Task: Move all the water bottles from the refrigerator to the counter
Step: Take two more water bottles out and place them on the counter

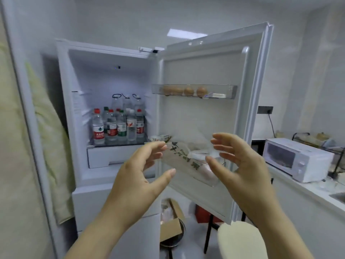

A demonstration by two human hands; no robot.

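Observation:
The white refrigerator [76, 101] stands with its door [209, 68] swung wide to the right. Several water bottles [119, 126] with red, green and white caps crowd one glass shelf inside, taller bottles behind them. My left hand [141, 171] and my right hand [240, 161] are raised in front of the door's lower bin, fingers spread and loosely curved, holding nothing. Both hands are well short of the bottles. The counter [306, 189] runs along the right wall.
A door shelf [194, 91] holds eggs. A lower door bin [186, 163] holds a printed bag. A white toaster oven [296, 158] sits on the counter. A cardboard box [171, 223], a pan and a pale stool [240, 240] are on the floor below.

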